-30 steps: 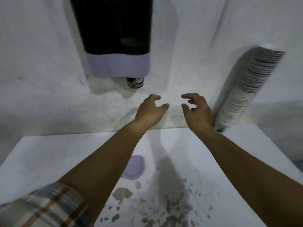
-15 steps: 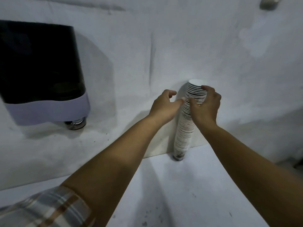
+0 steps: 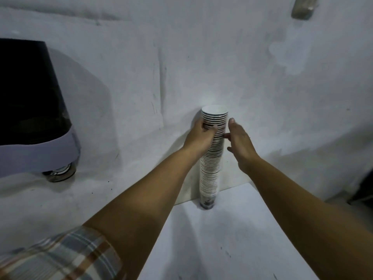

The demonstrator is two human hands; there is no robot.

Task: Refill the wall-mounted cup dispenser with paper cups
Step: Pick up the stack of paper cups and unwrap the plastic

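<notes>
Stack of paper cups [image 3: 212, 158] stands on the white counter [image 3: 232, 239] against the wall, right of the dispenser [image 3: 30, 110]. Left hand [image 3: 201, 136] now wraps its upper part; right hand [image 3: 239, 142] has let go, fingers spread beside it.

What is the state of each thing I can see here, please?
Stack of paper cups: standing on the table, against the wall.
Left hand: fingers wrapped around the stack's upper part.
Right hand: open, beside the stack.
Cup dispenser: mounted on the wall, dark cover closed.
</notes>
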